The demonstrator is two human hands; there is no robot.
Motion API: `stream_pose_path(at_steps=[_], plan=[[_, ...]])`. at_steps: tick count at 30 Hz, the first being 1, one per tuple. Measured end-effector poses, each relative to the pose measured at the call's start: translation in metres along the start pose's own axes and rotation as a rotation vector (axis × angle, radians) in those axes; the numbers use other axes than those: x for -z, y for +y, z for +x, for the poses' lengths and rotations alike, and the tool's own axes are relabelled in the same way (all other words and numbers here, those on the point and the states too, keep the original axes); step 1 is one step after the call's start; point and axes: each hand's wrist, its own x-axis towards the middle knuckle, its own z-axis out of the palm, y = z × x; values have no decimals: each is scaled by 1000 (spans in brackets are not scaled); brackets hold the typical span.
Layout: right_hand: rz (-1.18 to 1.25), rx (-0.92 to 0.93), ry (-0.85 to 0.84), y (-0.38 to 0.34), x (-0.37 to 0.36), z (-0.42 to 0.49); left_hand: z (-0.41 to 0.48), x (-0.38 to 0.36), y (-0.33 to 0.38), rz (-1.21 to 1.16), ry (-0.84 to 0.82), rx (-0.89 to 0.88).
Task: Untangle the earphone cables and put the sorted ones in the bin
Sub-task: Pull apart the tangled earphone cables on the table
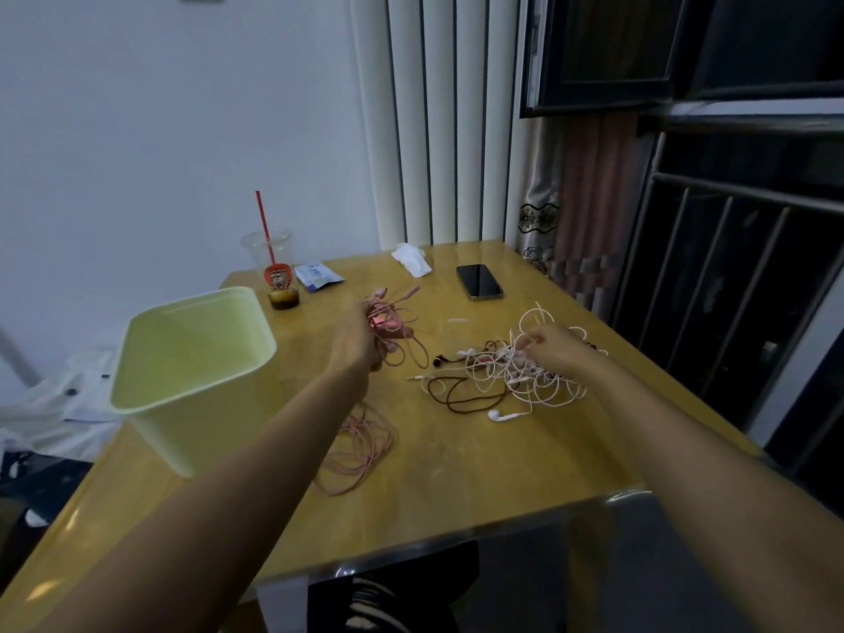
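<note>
My left hand (pixel 354 338) grips a bunched pink earphone cable (pixel 392 324) raised above the wooden table (pixel 456 472). A second pink cable (pixel 361 445) lies coiled on the table beneath my left forearm. My right hand (pixel 550 347) pinches strands of a tangled pile of white, pink and dark red earphone cables (pixel 507 381) on the table's right side. One white earbud (pixel 500 416) sticks out at the pile's front. The pale yellow bin (pixel 137 390) stands on the table at the left, with no cables visible inside it.
At the table's far side stand a plastic cup with a red straw (pixel 274 271), a small blue-white packet (pixel 317 275), a crumpled tissue (pixel 411 259) and a black phone (pixel 479 281). Window bars (pixel 730 267) border the table on the right.
</note>
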Motion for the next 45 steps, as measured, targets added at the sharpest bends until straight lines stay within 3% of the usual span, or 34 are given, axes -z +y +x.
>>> stream_pose_path(at_steps=[3, 5, 8, 11, 15, 20, 25, 28, 34, 38, 41, 45], plan=[[200, 165, 265, -19, 1, -10, -5, -2, 1, -39, -26, 20], [465, 320, 288, -41, 2, -21, -7, -3, 1, -60, -50, 41], [532, 398, -38, -68, -8, -33, -12, -3, 0, -20, -106, 31], [475, 335, -348, -77, -30, -33, -17, -2, 0, -29, -144, 7], [600, 320, -489, -74, -43, -30, -22, 4, 2, -21, -188, -7], [704, 382, -215, -68, -29, -30, -20, 7, 0, 173, -101, -40], [987, 327, -166, -71, -23, -31, -20, -2, 2, 67, -85, -37], [1091, 313, -50, -66, -19, -30, -21, -5, 2, 41, -63, -49], [955, 250, 48, -61, -16, -31, -23, -7, 4, -54, -90, 2], [735, 194, -223, -61, -18, -32, -26, -11, 2, 4, -83, -29], [861, 251, -404, -66, -21, -35, -27, -13, 0, 14, -98, -35], [876, 269, -491, -71, -21, -41, -25, -13, -2, 52, -109, -43]])
